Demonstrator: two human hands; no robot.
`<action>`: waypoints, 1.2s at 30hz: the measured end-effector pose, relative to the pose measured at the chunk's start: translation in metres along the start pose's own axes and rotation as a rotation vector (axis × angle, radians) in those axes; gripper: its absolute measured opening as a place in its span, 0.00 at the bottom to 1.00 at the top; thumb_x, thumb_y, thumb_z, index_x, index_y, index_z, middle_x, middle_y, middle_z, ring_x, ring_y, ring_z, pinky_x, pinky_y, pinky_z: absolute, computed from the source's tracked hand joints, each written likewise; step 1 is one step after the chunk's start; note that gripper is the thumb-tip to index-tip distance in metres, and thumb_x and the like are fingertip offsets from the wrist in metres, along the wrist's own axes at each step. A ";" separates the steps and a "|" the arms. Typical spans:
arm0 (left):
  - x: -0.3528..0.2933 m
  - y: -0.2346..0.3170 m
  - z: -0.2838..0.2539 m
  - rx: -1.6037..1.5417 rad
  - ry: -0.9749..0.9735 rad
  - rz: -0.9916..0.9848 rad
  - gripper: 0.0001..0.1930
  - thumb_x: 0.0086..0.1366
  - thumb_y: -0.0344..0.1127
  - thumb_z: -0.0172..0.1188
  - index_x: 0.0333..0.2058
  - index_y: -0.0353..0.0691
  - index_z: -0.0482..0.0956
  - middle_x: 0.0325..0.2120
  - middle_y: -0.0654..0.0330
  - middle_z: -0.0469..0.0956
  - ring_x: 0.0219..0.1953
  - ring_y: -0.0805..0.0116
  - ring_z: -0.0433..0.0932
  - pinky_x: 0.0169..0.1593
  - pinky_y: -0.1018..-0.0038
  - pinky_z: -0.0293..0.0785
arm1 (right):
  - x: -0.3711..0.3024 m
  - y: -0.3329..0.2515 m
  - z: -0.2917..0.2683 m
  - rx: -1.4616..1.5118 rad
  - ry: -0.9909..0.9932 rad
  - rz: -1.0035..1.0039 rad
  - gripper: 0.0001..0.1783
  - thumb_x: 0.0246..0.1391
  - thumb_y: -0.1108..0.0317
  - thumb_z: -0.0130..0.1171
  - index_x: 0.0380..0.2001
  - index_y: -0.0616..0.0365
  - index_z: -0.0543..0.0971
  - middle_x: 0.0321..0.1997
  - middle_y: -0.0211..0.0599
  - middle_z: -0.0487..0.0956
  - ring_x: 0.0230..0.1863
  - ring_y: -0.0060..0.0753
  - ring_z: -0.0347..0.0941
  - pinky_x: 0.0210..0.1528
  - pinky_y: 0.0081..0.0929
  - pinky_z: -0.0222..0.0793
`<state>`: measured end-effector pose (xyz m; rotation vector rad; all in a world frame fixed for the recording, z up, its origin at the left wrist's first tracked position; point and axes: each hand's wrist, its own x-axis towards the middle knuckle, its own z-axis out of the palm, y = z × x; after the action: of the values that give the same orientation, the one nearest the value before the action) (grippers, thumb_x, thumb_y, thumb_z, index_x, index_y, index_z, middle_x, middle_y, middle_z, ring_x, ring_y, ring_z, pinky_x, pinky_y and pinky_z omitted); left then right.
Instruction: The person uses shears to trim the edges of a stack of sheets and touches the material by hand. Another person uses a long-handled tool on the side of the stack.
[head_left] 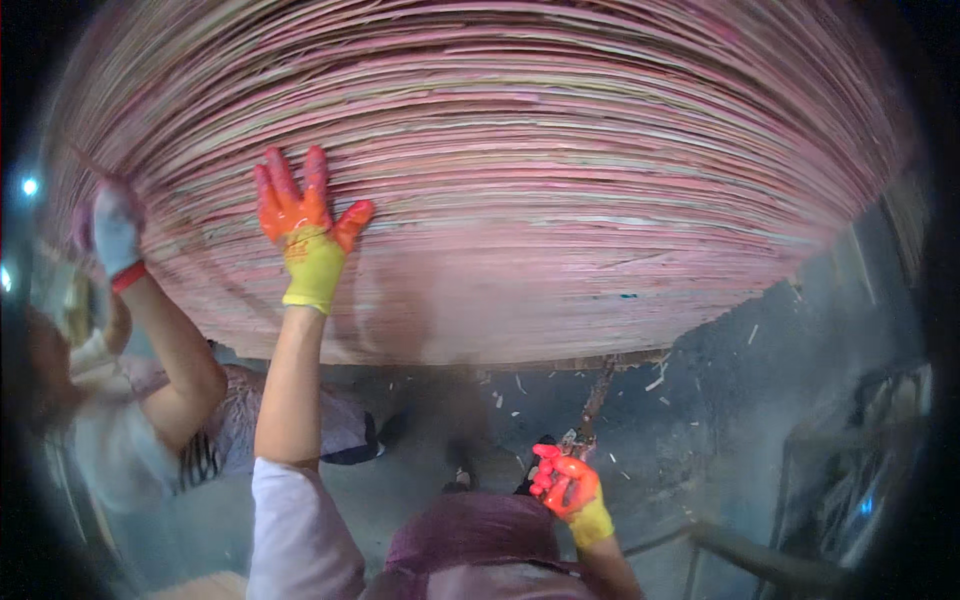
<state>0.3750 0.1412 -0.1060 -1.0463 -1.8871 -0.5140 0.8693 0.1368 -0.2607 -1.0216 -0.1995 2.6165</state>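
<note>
A tall stack of thin pinkish sheets (560, 190) fills the upper view, its layered edges facing me. My left hand (305, 225), in a yellow glove with a shiny orange-red coating, presses against those edges with its fingers spread. Lower down, away from the stack, my right hand (572, 488) wears a matching glove. Its fingers are curled in, and whatever they may hold is hidden. Just beyond it, a dark, rough rod-like piece (597, 395) runs from under the stack toward the floor near my feet.
A co-worker (130, 420) stands close on my left, one grey-gloved hand (118, 228) with a red cuff raised to the stack. Pale scraps (655, 380) litter the grey floor (700, 440). Dark metal rails (730, 545) stand at the lower right. The air looks hazy.
</note>
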 end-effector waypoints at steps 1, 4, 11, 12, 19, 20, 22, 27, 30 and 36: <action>-0.001 -0.002 0.002 0.006 0.038 0.016 0.48 0.54 0.71 0.67 0.70 0.57 0.68 0.72 0.36 0.57 0.70 0.26 0.57 0.65 0.40 0.59 | 0.004 0.004 -0.001 -0.024 0.031 0.024 0.28 0.60 0.64 0.55 0.61 0.68 0.73 0.36 0.33 0.76 0.35 0.33 0.71 0.45 0.39 0.70; -0.011 -0.015 -0.005 -0.011 0.067 0.011 0.47 0.56 0.73 0.64 0.70 0.57 0.69 0.72 0.38 0.58 0.70 0.28 0.58 0.66 0.39 0.56 | 0.017 0.018 -0.006 0.034 0.016 0.061 0.28 0.59 0.64 0.55 0.61 0.67 0.73 0.36 0.32 0.76 0.35 0.33 0.71 0.43 0.40 0.70; -0.017 -0.021 -0.004 0.054 -0.024 -0.002 0.45 0.59 0.76 0.58 0.69 0.58 0.70 0.72 0.38 0.58 0.71 0.28 0.57 0.66 0.38 0.52 | 0.026 0.019 -0.016 0.087 0.035 0.023 0.29 0.57 0.65 0.57 0.61 0.66 0.73 0.35 0.33 0.76 0.34 0.35 0.72 0.42 0.41 0.71; -0.018 -0.022 -0.001 0.014 0.019 -0.004 0.45 0.59 0.76 0.58 0.69 0.58 0.70 0.72 0.38 0.58 0.71 0.28 0.57 0.66 0.38 0.52 | 0.027 0.020 -0.017 0.078 0.112 -0.035 0.29 0.57 0.65 0.57 0.60 0.66 0.73 0.35 0.33 0.76 0.34 0.35 0.73 0.42 0.41 0.71; -0.016 -0.021 -0.004 0.046 0.008 0.021 0.46 0.58 0.74 0.61 0.69 0.55 0.70 0.71 0.37 0.58 0.70 0.27 0.57 0.66 0.39 0.55 | 0.028 0.023 -0.018 -0.018 0.044 0.025 0.28 0.57 0.64 0.57 0.60 0.65 0.74 0.35 0.32 0.75 0.34 0.34 0.72 0.42 0.40 0.71; -0.016 -0.022 -0.005 0.081 -0.032 0.018 0.48 0.56 0.75 0.63 0.69 0.54 0.69 0.71 0.36 0.58 0.70 0.26 0.57 0.66 0.39 0.58 | 0.028 0.024 -0.018 -0.004 0.051 0.030 0.28 0.57 0.64 0.57 0.60 0.65 0.74 0.35 0.32 0.75 0.35 0.34 0.72 0.43 0.41 0.71; -0.018 -0.023 -0.004 0.099 -0.022 0.021 0.48 0.56 0.75 0.63 0.69 0.54 0.69 0.71 0.36 0.58 0.70 0.26 0.57 0.66 0.39 0.57 | 0.031 0.028 -0.017 0.007 0.047 0.044 0.28 0.57 0.64 0.57 0.60 0.65 0.74 0.35 0.32 0.75 0.35 0.34 0.71 0.43 0.41 0.71; -0.019 -0.023 0.000 0.009 -0.047 -0.037 0.44 0.57 0.71 0.64 0.70 0.61 0.67 0.73 0.39 0.55 0.72 0.30 0.55 0.66 0.32 0.52 | 0.035 0.028 -0.019 0.023 0.077 0.068 0.28 0.57 0.63 0.56 0.59 0.64 0.74 0.34 0.31 0.75 0.34 0.35 0.71 0.42 0.42 0.70; -0.020 -0.023 0.001 0.001 -0.058 -0.052 0.44 0.57 0.68 0.66 0.70 0.63 0.67 0.73 0.40 0.54 0.72 0.30 0.54 0.66 0.32 0.52 | 0.037 0.026 -0.020 0.020 0.051 0.077 0.28 0.57 0.63 0.56 0.60 0.64 0.74 0.33 0.31 0.75 0.33 0.35 0.71 0.42 0.42 0.69; -0.021 -0.024 0.001 0.064 -0.041 -0.015 0.43 0.59 0.69 0.65 0.69 0.55 0.70 0.72 0.38 0.57 0.71 0.31 0.56 0.67 0.39 0.53 | 0.039 0.020 -0.022 0.010 0.027 0.051 0.29 0.55 0.64 0.57 0.59 0.66 0.74 0.33 0.32 0.75 0.33 0.35 0.71 0.42 0.43 0.69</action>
<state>0.3603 0.1186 -0.1230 -1.0085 -1.9358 -0.4412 0.8528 0.1318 -0.3066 -1.0720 -0.1563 2.6446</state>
